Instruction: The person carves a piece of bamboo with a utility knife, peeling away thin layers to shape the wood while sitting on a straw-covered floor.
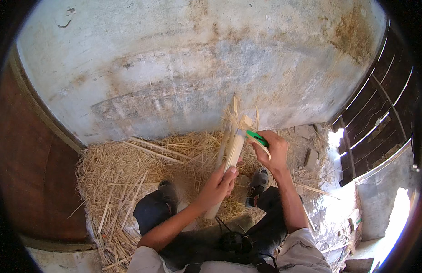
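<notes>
My left hand (220,186) is closed round a pale length of split wood or bamboo (233,154), held slanting up and away from me between my legs. Its upper end is split into thin curled shavings (236,107). My right hand (274,152) grips a green-handled knife (255,136), its blade at the upper part of the piece. A thin curled sliver hangs beside my right fingers. The lower end of the piece runs past my left wrist.
Straw-like shavings and long thin strips (120,195) litter the floor round my shoes (259,182). A stained pale wall (174,68) stands ahead, a brown panel (42,159) at left, dark slatted boards (370,113) at right. A small block (311,159) lies right of my right hand.
</notes>
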{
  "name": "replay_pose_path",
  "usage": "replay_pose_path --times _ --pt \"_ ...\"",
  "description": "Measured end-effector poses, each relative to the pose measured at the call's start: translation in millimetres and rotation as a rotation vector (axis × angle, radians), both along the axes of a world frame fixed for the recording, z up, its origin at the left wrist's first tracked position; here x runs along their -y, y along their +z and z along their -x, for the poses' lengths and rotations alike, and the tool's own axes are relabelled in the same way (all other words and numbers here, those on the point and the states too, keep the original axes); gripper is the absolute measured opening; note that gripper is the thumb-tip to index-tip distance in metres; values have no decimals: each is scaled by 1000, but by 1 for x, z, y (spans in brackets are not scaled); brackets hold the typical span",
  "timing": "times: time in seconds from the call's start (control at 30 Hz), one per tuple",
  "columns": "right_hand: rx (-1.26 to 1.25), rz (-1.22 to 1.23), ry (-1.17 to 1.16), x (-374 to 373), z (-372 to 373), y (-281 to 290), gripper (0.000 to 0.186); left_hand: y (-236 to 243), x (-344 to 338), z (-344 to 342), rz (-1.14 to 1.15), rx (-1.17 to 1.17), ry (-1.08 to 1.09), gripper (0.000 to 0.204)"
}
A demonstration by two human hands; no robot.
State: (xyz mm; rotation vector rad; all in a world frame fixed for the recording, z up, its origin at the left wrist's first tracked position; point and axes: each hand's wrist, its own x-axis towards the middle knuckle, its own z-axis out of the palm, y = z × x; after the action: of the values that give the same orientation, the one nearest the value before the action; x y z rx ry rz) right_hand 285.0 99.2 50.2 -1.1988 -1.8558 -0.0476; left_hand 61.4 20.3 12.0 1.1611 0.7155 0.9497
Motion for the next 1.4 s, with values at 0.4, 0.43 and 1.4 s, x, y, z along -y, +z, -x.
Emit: replay_pose_path --times 0.4,0.43,1.4 --pt "-486 704 226 -4 -26 -5 34 8 -21 18 67 -62 -67 57" --pt "-331 551 178 1 -22 -5 32 10 -23 18 75 -61 -62 57" --pt "-610 355 188 26 4 0 26 -14 -27 10 -506 -572 249 49"
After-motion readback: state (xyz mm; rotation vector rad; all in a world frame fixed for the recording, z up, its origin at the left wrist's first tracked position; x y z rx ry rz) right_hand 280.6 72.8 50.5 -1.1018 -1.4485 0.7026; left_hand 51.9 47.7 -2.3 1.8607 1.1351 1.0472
